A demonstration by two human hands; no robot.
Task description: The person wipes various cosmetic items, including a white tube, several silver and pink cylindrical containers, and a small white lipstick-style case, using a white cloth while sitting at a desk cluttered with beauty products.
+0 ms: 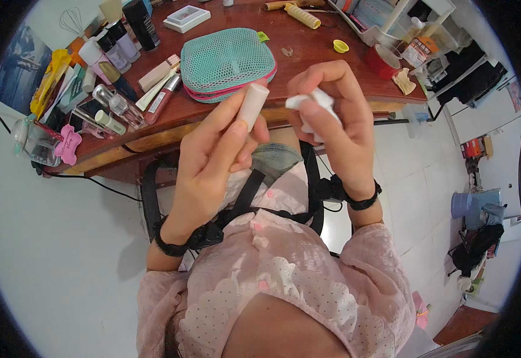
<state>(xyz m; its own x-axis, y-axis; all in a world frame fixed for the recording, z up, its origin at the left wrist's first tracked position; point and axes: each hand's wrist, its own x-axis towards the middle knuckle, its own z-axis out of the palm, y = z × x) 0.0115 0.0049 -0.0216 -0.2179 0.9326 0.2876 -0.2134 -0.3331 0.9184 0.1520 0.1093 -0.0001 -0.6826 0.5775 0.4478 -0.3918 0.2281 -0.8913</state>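
Note:
Above my lap, just off the table's front edge, my left hand (216,146) pinches a small white tube (253,106), cylindrical like a lipstick, tilted with its end up. A little to the right, my right hand (341,116) has its fingers closed round a crumpled white tissue (314,107). Tube and tissue are apart. Behind the tube lies a teal mesh pouch (228,58) with a pink zip, partly covered by my left fingertips in this view; whether they touch it I cannot tell.
Bottles and cosmetic tubes (114,51) crowd the left of the brown table (308,51). A glass jar (37,143) stands at its left corner. Further right are a yellow cap (340,46), a red tape roll (383,61) and a white rack (400,18). A white box (186,18) lies behind.

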